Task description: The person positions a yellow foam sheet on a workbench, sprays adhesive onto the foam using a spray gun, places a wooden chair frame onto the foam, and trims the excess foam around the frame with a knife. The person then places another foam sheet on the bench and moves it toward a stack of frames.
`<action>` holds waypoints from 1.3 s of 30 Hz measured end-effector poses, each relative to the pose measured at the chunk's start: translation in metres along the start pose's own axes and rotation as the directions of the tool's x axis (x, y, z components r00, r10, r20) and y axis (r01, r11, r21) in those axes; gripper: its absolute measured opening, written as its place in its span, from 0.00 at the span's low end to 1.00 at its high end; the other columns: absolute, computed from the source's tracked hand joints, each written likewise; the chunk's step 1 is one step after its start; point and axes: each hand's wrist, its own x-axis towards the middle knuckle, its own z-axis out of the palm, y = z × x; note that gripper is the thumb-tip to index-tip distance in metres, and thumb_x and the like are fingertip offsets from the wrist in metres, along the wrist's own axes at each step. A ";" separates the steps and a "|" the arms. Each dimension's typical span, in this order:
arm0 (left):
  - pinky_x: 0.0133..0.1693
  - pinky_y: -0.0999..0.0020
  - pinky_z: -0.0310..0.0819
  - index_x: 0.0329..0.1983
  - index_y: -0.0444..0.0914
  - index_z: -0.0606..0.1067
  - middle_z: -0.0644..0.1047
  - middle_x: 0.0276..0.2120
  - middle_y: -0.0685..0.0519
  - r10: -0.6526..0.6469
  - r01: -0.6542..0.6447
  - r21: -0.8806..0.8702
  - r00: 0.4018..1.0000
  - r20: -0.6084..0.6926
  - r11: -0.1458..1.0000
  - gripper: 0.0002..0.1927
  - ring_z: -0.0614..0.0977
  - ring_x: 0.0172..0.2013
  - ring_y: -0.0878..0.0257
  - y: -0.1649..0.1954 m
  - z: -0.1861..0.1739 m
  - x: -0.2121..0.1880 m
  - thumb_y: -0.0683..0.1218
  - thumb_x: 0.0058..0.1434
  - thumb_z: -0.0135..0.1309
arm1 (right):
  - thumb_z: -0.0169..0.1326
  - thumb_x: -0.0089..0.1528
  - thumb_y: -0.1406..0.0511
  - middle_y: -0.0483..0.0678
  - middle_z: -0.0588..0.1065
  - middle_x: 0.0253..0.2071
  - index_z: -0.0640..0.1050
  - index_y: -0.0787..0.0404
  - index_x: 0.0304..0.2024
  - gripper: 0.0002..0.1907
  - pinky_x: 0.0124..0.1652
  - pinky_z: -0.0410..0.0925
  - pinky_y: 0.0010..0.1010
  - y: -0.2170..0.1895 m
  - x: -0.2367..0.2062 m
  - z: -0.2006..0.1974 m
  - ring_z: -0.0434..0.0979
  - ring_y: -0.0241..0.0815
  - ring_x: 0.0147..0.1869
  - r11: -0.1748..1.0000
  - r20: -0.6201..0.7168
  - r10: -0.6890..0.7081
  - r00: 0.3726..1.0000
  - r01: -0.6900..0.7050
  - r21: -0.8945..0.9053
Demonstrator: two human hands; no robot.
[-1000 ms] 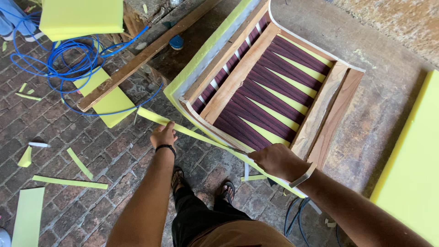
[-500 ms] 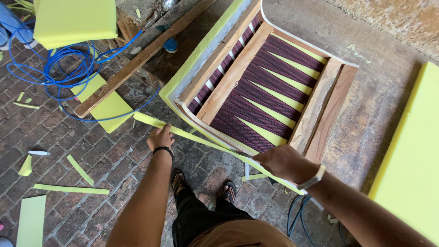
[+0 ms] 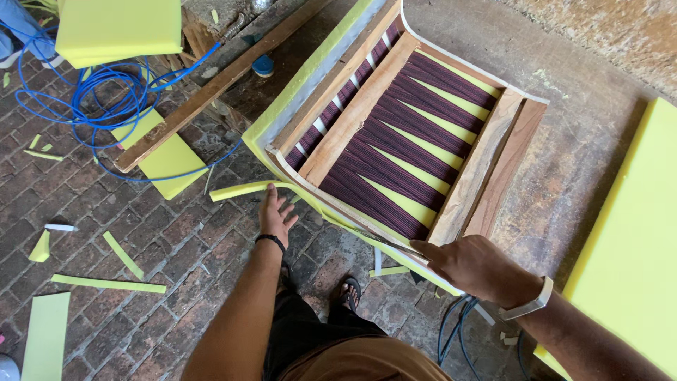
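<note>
A wooden seat frame (image 3: pixel 361 106) with dark maroon webbing (image 3: pixel 395 162) lies tilted on the floor, with yellow foam along its left edge (image 3: pixel 310 77). A cut yellow foam strip (image 3: pixel 243 189) curls off the frame's near corner. My left hand (image 3: pixel 276 215) is open with fingers spread, its fingertips at the strip. My right hand (image 3: pixel 472 268) is closed around a thin blade (image 3: pixel 386 241) laid along the frame's near edge. A light band sits on the right wrist.
Brick floor with yellow foam scraps (image 3: pixel 109 283). A coiled blue hose (image 3: pixel 106 99), a wooden plank (image 3: pixel 211 92) and a foam block (image 3: pixel 120 28) lie at the upper left. A large foam slab (image 3: pixel 635 233) is at the right. My sandalled foot (image 3: pixel 349 289) stands below the frame.
My left hand let go of the foam strip and spread its fingers. The strip's loose end now curls away from the frame. The right hand stays on the near edge.
</note>
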 end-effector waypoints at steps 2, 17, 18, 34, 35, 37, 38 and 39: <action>0.66 0.44 0.59 0.75 0.43 0.55 0.61 0.71 0.45 0.132 -0.128 -0.062 0.990 0.054 0.990 0.45 0.65 0.68 0.50 -0.007 0.001 -0.006 0.70 0.61 0.44 | 0.53 0.66 0.64 0.41 0.70 0.15 0.71 0.48 0.67 0.25 0.14 0.67 0.22 0.002 -0.006 0.005 0.67 0.31 0.13 1.000 -0.030 -0.010 1.000 0.010 0.006; 0.63 0.48 0.65 0.67 0.36 0.65 0.73 0.61 0.44 -0.180 0.197 -0.053 0.957 0.229 0.979 0.34 0.71 0.64 0.45 -0.069 0.021 -0.037 0.52 0.61 0.60 | 0.55 0.65 0.64 0.42 0.68 0.14 0.70 0.53 0.69 0.28 0.12 0.63 0.22 -0.010 -0.025 0.038 0.64 0.30 0.12 0.999 -0.077 0.014 0.997 -0.018 -0.048; 0.62 0.47 0.66 0.66 0.40 0.64 0.73 0.60 0.47 -0.236 0.242 -0.006 0.951 0.200 0.970 0.31 0.72 0.63 0.47 -0.075 0.024 -0.042 0.48 0.60 0.60 | 0.55 0.64 0.65 0.41 0.68 0.13 0.70 0.53 0.68 0.28 0.12 0.64 0.21 -0.008 -0.028 0.040 0.63 0.29 0.13 1.000 -0.122 -0.006 0.993 0.003 -0.028; 0.59 0.58 0.79 0.53 0.36 0.68 0.79 0.47 0.50 0.086 -0.056 -0.326 0.993 0.081 0.944 0.22 0.83 0.47 0.59 -0.111 0.064 -0.080 0.33 0.57 0.59 | 0.44 0.69 0.67 0.43 0.67 0.18 0.52 0.49 0.77 0.35 0.10 0.59 0.17 0.016 -0.002 0.043 0.56 0.28 0.14 0.972 0.157 0.005 0.988 0.032 -0.233; 0.58 0.58 0.80 0.53 0.36 0.68 0.78 0.46 0.50 0.081 -0.072 -0.286 0.997 0.019 0.955 0.22 0.83 0.47 0.59 -0.113 0.066 -0.081 0.32 0.57 0.59 | 0.43 0.70 0.66 0.43 0.68 0.19 0.50 0.48 0.78 0.35 0.11 0.59 0.18 0.013 -0.010 0.039 0.56 0.29 0.14 0.982 0.243 0.086 0.966 -0.040 -0.186; 0.55 0.59 0.82 0.53 0.37 0.68 0.77 0.46 0.50 0.081 -0.101 -0.206 0.991 -0.105 0.973 0.22 0.82 0.46 0.59 -0.115 0.069 -0.082 0.31 0.58 0.58 | 0.40 0.72 0.65 0.43 0.69 0.20 0.46 0.47 0.79 0.35 0.14 0.59 0.20 0.009 -0.021 0.029 0.54 0.29 0.15 0.974 0.413 0.227 0.882 -0.197 -0.115; 0.54 0.59 0.83 0.53 0.36 0.69 0.77 0.46 0.49 0.065 -0.091 -0.215 0.990 -0.125 0.972 0.20 0.83 0.45 0.58 -0.115 0.070 -0.084 0.32 0.59 0.58 | 0.38 0.74 0.62 0.43 0.68 0.20 0.47 0.49 0.78 0.31 0.14 0.58 0.20 0.006 -0.021 0.027 0.54 0.30 0.15 0.965 0.439 0.249 0.863 -0.258 -0.040; 0.53 0.60 0.84 0.53 0.34 0.70 0.78 0.46 0.48 0.050 -0.082 -0.224 0.988 -0.146 0.971 0.19 0.83 0.45 0.57 -0.115 0.071 -0.084 0.33 0.60 0.59 | 0.36 0.76 0.59 0.43 0.68 0.20 0.49 0.51 0.77 0.28 0.14 0.58 0.21 0.004 -0.017 0.025 0.55 0.32 0.14 0.948 0.467 0.266 0.843 -0.318 0.034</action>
